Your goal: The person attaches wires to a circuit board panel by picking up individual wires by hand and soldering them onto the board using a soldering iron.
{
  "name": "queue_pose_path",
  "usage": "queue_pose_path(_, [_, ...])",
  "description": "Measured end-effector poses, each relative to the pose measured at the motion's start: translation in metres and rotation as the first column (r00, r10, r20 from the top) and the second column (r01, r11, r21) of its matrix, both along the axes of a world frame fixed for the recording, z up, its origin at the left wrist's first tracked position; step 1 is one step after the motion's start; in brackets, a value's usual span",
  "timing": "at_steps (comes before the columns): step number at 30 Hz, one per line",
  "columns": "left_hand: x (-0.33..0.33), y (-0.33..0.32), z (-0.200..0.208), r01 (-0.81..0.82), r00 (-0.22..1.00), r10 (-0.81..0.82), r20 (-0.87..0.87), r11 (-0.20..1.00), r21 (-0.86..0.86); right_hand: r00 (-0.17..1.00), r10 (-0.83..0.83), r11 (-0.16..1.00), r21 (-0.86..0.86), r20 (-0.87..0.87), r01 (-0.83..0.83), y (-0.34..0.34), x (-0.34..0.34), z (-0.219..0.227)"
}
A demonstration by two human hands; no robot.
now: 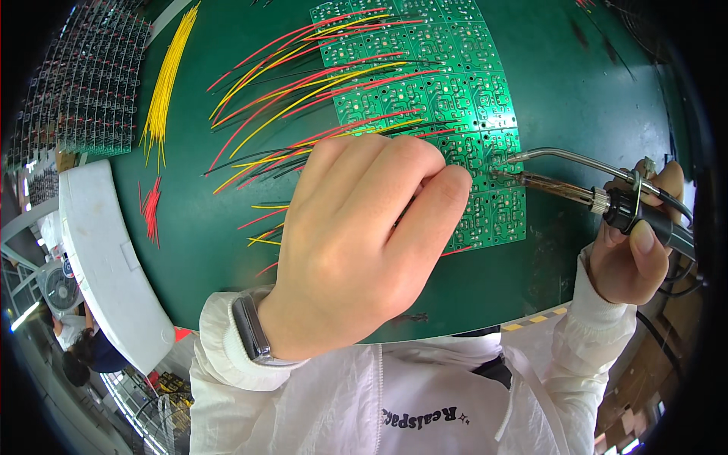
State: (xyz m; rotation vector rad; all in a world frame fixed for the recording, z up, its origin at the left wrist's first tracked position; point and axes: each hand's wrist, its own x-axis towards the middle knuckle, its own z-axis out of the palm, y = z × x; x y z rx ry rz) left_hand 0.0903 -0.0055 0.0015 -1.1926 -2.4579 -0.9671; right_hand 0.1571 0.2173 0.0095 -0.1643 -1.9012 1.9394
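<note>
A green panel of small circuit boards (485,83) lies on the green work surface. Red, yellow and black wires (269,98) fan out from it to the left in rows. My left hand (364,227) is closed over the panel's lower left part, thumb and fingers pinched; whatever is between the fingertips is hidden. My right hand (629,262) grips a soldering iron (626,208) by its black handle, to the right of the panel. A thin metal tube (565,154) is clamped along the iron. Its end and the iron's tip both point at the panel's right part.
A bundle of yellow wires (168,83) and a smaller bunch of short red wires (150,212) lie at the left. Many stacked boards (83,83) fill the far left corner. A white curved panel (114,265) borders the left edge. Black cable trails beside my right hand.
</note>
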Motion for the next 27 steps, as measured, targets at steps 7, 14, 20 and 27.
queue_pose_path(7, [-0.007,-0.01,0.022,-0.029,0.989,0.033,0.145,0.999,-0.028,1.0,0.01,1.0,0.0,-0.022,-0.01,-0.002,-0.001,-0.001])
queue_pose_path(14, [-0.142,0.002,0.044,-0.172,0.98,0.156,-0.121,0.976,-0.132,0.995,-0.099,0.995,-0.002,-0.018,0.099,-0.013,-0.007,-0.001])
queue_pose_path(20, [-0.182,0.012,0.015,-0.257,0.966,0.258,-0.028,0.94,-0.223,0.997,-0.047,0.999,0.018,-0.058,0.048,-0.006,-0.005,-0.009])
queue_pose_path(27, [-0.198,0.017,0.008,-0.314,0.948,0.319,-0.011,0.925,-0.215,0.998,-0.044,0.998,0.032,-0.054,0.046,-0.007,-0.007,-0.009])
